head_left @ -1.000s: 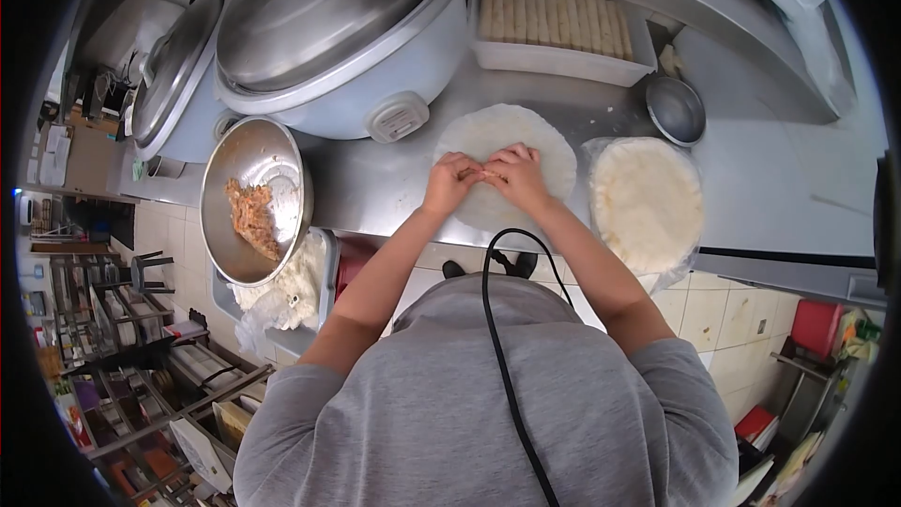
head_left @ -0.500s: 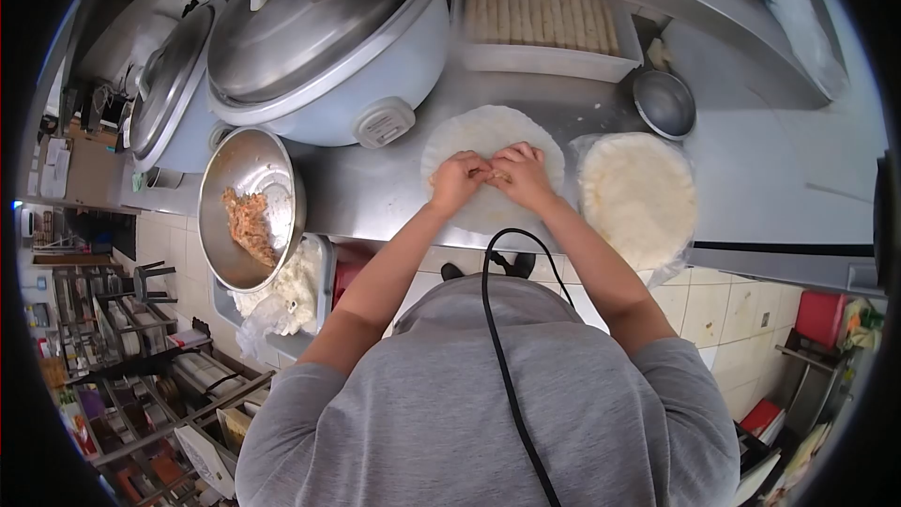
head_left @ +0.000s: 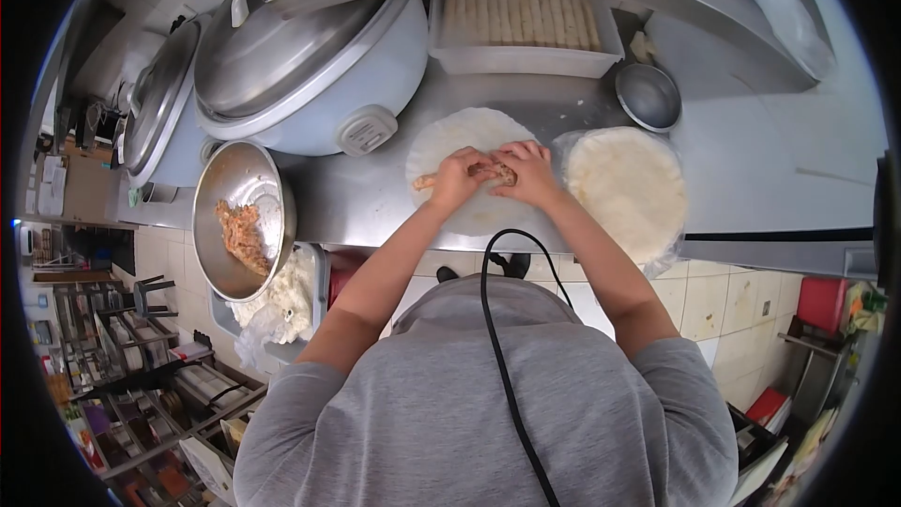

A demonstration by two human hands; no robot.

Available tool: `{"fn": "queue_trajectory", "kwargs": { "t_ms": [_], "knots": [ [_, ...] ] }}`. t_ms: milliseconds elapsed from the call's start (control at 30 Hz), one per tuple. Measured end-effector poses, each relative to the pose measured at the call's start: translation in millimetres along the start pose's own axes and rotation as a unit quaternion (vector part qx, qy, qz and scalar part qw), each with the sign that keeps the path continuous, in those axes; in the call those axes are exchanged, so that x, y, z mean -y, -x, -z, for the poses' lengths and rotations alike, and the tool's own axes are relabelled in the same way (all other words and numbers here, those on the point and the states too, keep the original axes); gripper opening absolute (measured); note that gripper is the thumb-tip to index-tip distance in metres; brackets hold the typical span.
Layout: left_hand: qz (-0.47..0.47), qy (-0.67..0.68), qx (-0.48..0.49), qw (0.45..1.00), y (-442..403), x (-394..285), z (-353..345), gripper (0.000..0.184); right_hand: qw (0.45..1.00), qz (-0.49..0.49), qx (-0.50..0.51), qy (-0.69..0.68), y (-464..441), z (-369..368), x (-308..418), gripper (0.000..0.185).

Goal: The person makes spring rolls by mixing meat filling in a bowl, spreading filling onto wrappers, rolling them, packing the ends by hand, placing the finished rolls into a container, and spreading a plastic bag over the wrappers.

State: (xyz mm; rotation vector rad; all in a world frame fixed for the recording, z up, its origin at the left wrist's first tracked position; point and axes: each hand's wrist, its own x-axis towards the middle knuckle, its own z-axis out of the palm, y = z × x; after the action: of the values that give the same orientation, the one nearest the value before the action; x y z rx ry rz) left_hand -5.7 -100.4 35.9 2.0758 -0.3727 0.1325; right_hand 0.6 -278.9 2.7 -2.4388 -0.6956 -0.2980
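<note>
Left hand [head_left: 456, 178] and right hand [head_left: 528, 172], fingers curled, grip a pinkish-brown minced strip [head_left: 507, 175] on a round white dough sheet [head_left: 472, 130], apparently to compact it; round silver metal bowl [head_left: 234, 165] at nine o'clock.

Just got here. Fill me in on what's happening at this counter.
A person has both hands, left and right, on a strip of filling laid across a round wrapper. One end of the strip sticks out past the left hand, and the wrapper lies flat, not rolled up. More wrappers lie to the right, and a bowl on the left holds a mound of similar mixture. Behind, a tray holds a row of rolls.
</note>
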Motion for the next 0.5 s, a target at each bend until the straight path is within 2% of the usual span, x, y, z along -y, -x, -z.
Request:
{"fn": "queue_trajectory", "kwargs": {
  "t_ms": [67, 167, 233, 333, 433, 500],
  "knots": [
    [-0.011, -0.01, 0.006, 1.0, -2.4, -0.4, -5.4, 0.011, 1.0, -0.008, 0.005, 0.002, 1.1, 3.0, -2.0, 0.026],
    [-0.036, -0.031, 0.008, 0.999, -4.7, 6.3, -15.8, 0.011, 0.999, -0.019, 0.03, -0.036, 3.1, -4.3, -15.4, 0.018],
    [-0.048, -0.043, 0.004, 0.998, -7.2, 1.4, -15.1, 0.011, 0.999, -0.021, 0.025, -0.007, 1.9, -1.1, -16.3, 0.028],
    [-0.044, -0.002, 0.005, 0.999, -11.3, -4.5, -15.2, 0.01, 0.999, -0.02, -0.024, 0.003, 5.8, 9.5, -12.7, 0.028],
    [-0.037, -0.003, 0.021, 0.999, -10.1, -1.8, -21.6, 0.011, 1.0, -0.018, 0.007, 0.009, 9.1, 4.5, -20.7, 0.029],
    [-0.058, -0.051, 0.008, 0.997, -12.0, -0.9, -27.1, 0.011, 1.0, -0.023, 0.01, -0.007, 8.9, 9.0, -24.7, 0.028]
  ]
}}
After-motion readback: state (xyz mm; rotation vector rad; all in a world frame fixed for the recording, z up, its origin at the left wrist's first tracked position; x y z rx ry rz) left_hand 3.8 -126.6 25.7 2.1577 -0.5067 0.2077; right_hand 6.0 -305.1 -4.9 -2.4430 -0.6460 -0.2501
